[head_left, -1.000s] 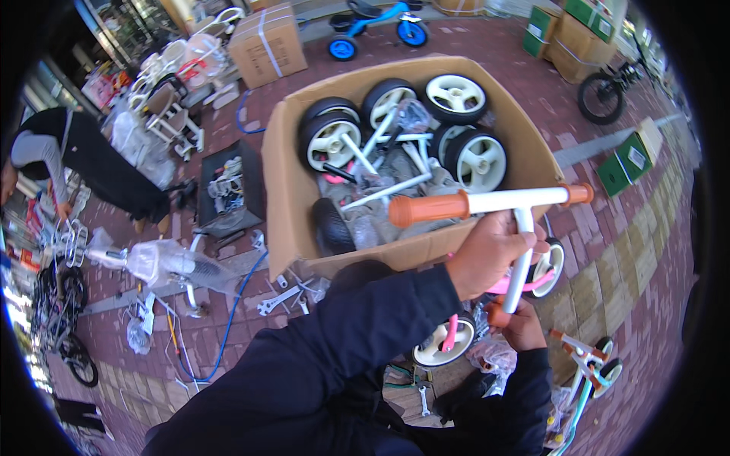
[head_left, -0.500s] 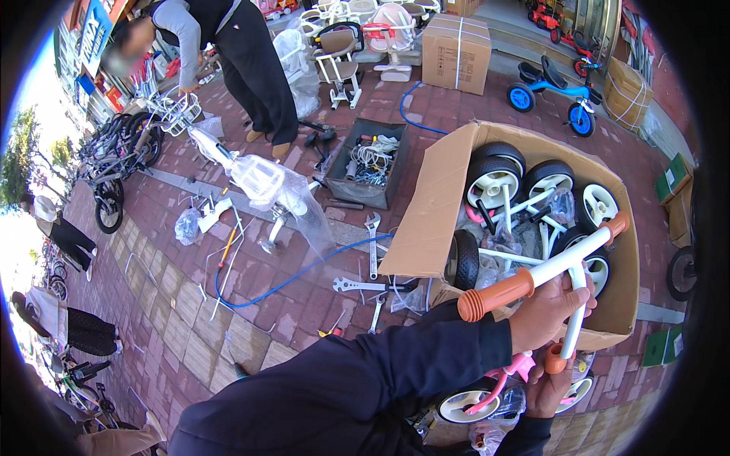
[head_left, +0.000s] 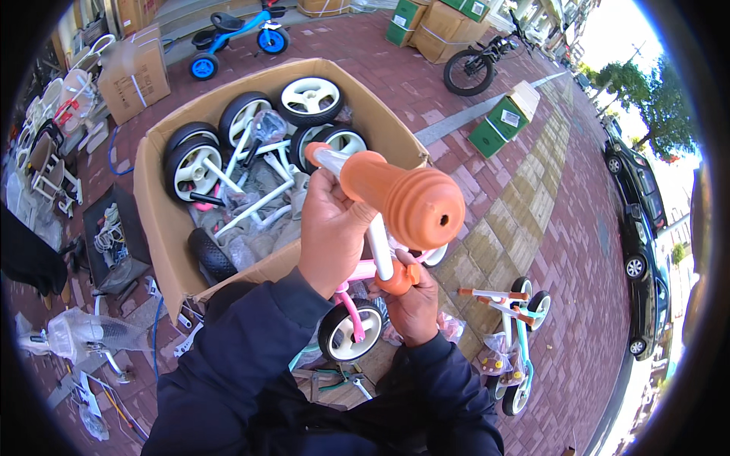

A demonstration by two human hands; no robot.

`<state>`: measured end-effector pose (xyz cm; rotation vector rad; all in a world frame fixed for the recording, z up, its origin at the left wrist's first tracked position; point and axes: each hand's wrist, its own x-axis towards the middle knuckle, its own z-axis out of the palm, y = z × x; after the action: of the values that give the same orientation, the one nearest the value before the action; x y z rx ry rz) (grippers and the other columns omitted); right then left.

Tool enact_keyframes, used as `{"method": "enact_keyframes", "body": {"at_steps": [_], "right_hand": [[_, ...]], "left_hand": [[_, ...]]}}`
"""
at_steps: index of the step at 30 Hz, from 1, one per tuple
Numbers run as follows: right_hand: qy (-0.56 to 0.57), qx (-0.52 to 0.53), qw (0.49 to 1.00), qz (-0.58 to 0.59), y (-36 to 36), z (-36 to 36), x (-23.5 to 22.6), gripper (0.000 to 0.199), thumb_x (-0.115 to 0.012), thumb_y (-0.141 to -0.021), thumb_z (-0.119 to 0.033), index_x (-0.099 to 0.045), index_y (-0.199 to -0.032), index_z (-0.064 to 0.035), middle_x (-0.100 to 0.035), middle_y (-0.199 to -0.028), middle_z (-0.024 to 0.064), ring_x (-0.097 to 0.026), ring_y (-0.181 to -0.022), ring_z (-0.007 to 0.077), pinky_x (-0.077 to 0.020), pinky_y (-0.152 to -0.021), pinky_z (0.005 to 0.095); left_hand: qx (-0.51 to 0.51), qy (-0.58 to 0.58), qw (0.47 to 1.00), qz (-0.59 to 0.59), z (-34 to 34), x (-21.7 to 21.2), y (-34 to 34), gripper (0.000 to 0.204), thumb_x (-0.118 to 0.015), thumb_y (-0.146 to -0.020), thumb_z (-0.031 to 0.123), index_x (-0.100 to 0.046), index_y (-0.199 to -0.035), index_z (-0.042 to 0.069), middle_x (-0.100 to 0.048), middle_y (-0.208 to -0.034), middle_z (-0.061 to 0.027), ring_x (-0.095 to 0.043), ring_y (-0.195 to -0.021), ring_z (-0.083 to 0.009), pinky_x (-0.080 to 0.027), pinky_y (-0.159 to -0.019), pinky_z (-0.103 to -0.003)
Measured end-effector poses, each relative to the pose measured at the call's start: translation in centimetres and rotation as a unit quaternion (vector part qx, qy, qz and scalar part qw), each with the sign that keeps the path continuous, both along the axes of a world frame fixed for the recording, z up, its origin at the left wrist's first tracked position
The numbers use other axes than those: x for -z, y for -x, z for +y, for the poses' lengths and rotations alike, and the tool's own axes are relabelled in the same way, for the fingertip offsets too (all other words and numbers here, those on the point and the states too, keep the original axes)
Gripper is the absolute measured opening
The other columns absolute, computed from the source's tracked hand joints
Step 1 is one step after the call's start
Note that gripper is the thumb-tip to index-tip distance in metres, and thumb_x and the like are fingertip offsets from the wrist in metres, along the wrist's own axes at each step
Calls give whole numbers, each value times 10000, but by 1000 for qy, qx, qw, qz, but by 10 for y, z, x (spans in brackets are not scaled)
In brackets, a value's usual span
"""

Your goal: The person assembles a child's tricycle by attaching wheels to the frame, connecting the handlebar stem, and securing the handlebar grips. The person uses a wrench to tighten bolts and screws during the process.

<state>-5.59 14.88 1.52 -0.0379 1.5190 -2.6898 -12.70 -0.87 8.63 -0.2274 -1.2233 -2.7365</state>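
A white handlebar [head_left: 380,249] with orange grips is in my left hand [head_left: 328,237], its fingers wrapped round the bar. One ribbed orange grip [head_left: 411,199] points up toward me. At the lower end of the stem sits an orange clamp collar [head_left: 397,280], pinched by my right hand [head_left: 417,308]. Directly below and behind stands a small pink balance bike frame [head_left: 353,315] with a black-tyred white wheel [head_left: 350,334]. Whether the stem has entered the pink frame is hidden by the collar and my fingers.
An open cardboard box [head_left: 179,262] of wheels and white frames stands ahead. A turquoise balance bike [head_left: 525,346] is at the right. Pliers [head_left: 334,378] lie near my legs. A metal toolbox [head_left: 125,270] stands left, a blue tricycle [head_left: 228,34] and green boxes [head_left: 494,125] farther off.
My view has swung right. The handlebar has turned so one grip faces me, and the collar end is now over the pink bike. Both hands have kept their hold.
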Motion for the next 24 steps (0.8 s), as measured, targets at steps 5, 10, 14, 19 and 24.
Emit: {"method": "enact_keyframes", "body": {"at_steps": [5,10,14,19,24], "right_hand": [[-165,63,984,-7,-18,13,8,425,-558,-1037,-101,-487,-1447,-12,-680,-1093,139,-703,-817,193,-590,-690,294],[-82,126,988,-45,-27,37,8,465,-570,-999,-28,-475,-1453,2,-679,-1101,178,-702,-803,260,-587,-740,354],[74,47,996,11,-40,55,5,674,-735,-906,-255,-436,-1451,5,-604,-1266,216,-686,-867,285,-575,-816,422],[81,139,987,-18,-50,82,3,526,-746,-916,-218,-460,-1328,-58,-600,-1216,147,-663,-983,242,-561,-878,401],[74,133,984,93,-43,91,6,482,-729,-934,-283,-528,-1326,-87,-482,-1472,127,-545,-1251,238,-456,-1079,410]], "left_hand": [[-8,-47,999,-3,35,21,14,446,-675,-970,125,-458,-1351,47,-601,-1207,-70,-622,-1099,-165,-537,-953,-330],[43,-102,993,-37,71,29,12,402,-674,-973,154,-492,-1321,66,-585,-1084,-12,-586,-910,-90,-557,-858,-307],[53,-55,996,-45,83,29,8,259,-660,-984,161,-533,-1193,78,-572,-946,-7,-565,-787,-79,-538,-704,-278],[193,152,968,-56,85,31,-11,141,-694,-939,83,-591,-1026,42,-592,-790,22,-514,-625,-26,-422,-548,-198],[314,153,937,-7,108,47,-51,511,-858,-808,217,-595,-1179,-16,-642,-1110,-81,-617,-981,-157,-495,-881,-328]]}}
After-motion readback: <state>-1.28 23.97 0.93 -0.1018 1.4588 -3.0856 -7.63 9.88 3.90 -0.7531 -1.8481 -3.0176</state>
